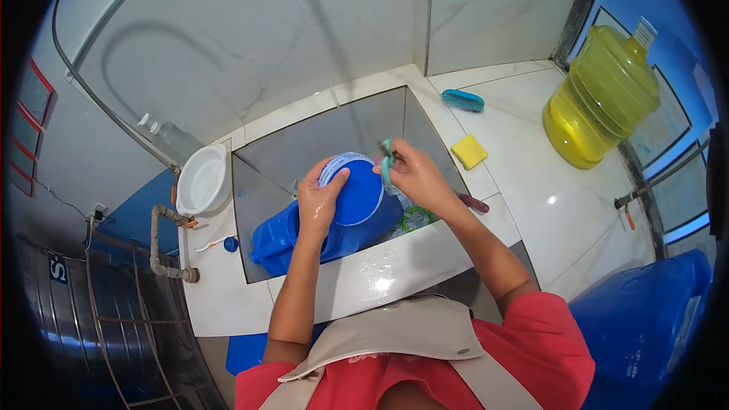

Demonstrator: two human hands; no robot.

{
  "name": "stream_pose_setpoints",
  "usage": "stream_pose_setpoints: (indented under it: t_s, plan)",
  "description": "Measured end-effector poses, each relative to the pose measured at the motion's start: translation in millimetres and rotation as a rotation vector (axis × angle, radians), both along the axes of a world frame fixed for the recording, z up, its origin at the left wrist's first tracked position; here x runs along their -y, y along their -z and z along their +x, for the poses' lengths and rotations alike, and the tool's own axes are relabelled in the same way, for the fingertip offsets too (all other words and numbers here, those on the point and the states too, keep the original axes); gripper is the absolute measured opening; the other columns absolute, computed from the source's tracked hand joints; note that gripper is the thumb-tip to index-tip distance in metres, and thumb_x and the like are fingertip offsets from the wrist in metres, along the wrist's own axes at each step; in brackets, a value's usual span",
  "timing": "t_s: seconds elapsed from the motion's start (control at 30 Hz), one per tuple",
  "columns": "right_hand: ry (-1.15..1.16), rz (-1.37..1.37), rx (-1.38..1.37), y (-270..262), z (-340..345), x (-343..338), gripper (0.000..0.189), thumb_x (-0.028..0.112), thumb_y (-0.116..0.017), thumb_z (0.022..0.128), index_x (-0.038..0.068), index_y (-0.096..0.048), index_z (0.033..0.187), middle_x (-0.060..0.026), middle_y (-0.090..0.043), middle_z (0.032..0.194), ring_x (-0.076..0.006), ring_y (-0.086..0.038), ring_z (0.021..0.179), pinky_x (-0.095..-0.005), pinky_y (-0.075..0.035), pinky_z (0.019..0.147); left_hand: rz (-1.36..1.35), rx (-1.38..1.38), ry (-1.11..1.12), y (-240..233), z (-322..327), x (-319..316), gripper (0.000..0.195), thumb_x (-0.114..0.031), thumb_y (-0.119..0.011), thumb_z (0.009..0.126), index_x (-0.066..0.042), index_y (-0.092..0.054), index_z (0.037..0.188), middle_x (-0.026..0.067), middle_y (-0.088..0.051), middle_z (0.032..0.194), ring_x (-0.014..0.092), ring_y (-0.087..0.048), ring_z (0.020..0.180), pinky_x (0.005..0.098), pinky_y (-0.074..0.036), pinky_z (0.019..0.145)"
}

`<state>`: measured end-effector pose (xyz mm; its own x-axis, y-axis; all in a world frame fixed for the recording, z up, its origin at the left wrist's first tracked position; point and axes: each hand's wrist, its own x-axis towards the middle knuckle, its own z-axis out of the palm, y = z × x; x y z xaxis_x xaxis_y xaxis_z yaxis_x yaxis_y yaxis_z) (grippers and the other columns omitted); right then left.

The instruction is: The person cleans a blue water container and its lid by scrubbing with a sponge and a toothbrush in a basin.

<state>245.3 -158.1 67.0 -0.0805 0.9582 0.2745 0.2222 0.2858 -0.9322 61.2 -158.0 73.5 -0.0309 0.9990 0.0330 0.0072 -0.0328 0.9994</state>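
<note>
My left hand (319, 199) grips the rim of a round blue plastic piece (360, 191), thumb on its flat face. A white printed band (347, 160) runs along its upper edge; whether this is a lid or a container's end I cannot tell. My right hand (410, 168) holds a small tool with turquoise handles (386, 162), perhaps scissors, at the right edge of the blue piece; its tip is blurred. Beneath both hands, a blue plastic jug (277, 239) lies tilted in the sink (319, 131). Clear plastic items and a green ring (416, 219) sit beside it.
Right of the sink lie a yellow sponge (469, 151), a teal brush (462, 100) and a dark red handle (474, 203). A yellow water bottle (598, 97) stands farther right. At left are a white basin (203, 179), a toothbrush (212, 244) and a blue cap (230, 244).
</note>
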Motion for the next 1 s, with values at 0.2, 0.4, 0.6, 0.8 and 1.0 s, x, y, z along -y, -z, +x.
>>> stream_pose_setpoints:
  t_s: [0.2,0.4,0.6,0.8,1.0]
  plan:
    - [-0.098,0.242,0.403,-26,10,-3,0.027,0.002,-0.060,0.073,0.003,-0.047,0.096,-0.0162,-0.056,0.088,-0.0365,-0.055,0.087,-0.0413,-0.044,0.072,-0.038,-0.036,0.144,-9,15,-1,0.028,-0.008,-0.066,0.078,0.003,-0.061,0.103,0.0057,-0.064,0.088,0.010,-0.058,0.077,0.0214,-0.047,0.067]
    - [0.030,0.490,0.425,-17,7,4,0.027,0.002,-0.062,0.071,0.003,-0.048,0.094,-0.0156,-0.058,0.087,-0.0349,-0.056,0.086,-0.0419,-0.045,0.071,-0.019,-0.227,0.130,-21,26,5,0.026,-0.007,-0.066,0.078,0.003,-0.060,0.101,0.0029,-0.062,0.085,0.008,-0.055,0.075,0.0204,-0.044,0.066]
    - [0.167,0.280,0.253,-15,-2,1,0.024,-0.001,-0.058,0.072,0.003,-0.050,0.095,-0.0168,-0.059,0.087,-0.0358,-0.056,0.085,-0.0426,-0.045,0.071,0.130,-0.246,0.118,7,26,9,0.027,-0.010,-0.067,0.079,0.003,-0.060,0.101,0.0018,-0.061,0.082,0.006,-0.053,0.073,0.0201,-0.043,0.063]
    - [0.035,0.436,0.300,-12,2,-11,0.021,-0.001,-0.056,0.072,0.001,-0.049,0.092,-0.0188,-0.056,0.082,-0.0396,-0.054,0.079,-0.0419,-0.043,0.067,0.212,-0.397,-0.050,15,24,8,0.025,-0.011,-0.067,0.079,0.004,-0.060,0.098,0.0044,-0.063,0.079,0.007,-0.054,0.068,0.0219,-0.044,0.060]
    - [0.160,0.373,0.168,-8,-7,-13,0.021,-0.001,-0.057,0.074,0.000,-0.050,0.094,-0.0187,-0.056,0.080,-0.0366,-0.056,0.076,-0.0399,-0.044,0.067,0.443,-0.601,-0.084,4,32,14,0.022,-0.016,-0.064,0.079,-0.003,-0.060,0.096,0.0175,-0.059,0.068,0.024,-0.058,0.055,0.0279,-0.044,0.053]
